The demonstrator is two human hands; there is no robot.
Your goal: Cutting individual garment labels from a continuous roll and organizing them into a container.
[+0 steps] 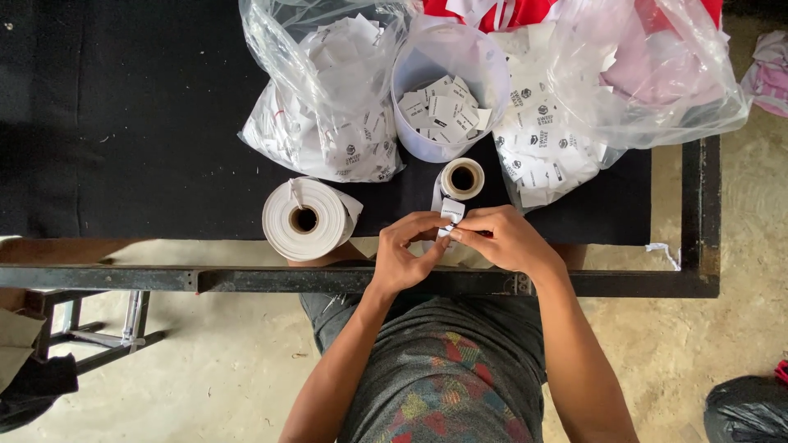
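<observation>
Hands: two, meeting over the near edge of the table (123,123). The left hand (402,258) and right hand (509,239) have their fingertips pressed together, pinching one small white label (451,215) between them. The label sits just near of the small roll and looks joined to it by a short strip.

Rolls: two. One large white tape roll (302,219) left of the hands, lying on its side at the cloth's near edge; one small label roll (462,178) just far of the hands.

Tub: one, white and round (484,61), holding loose cut labels.

Clear plastic bags: three seen — one far left (328,107) full of printed tags, one right of the tub (538,148) likewise, one far right (657,74) holding pink and red stuff.

Loose labels: too many to count.

Risks, as judged: the pinched label could tear crooked or slip from the fingertips and fall through the gap beyond the cloth to the floor. The large roll, standing at the edge, could roll off if knocked by the left wrist.
</observation>
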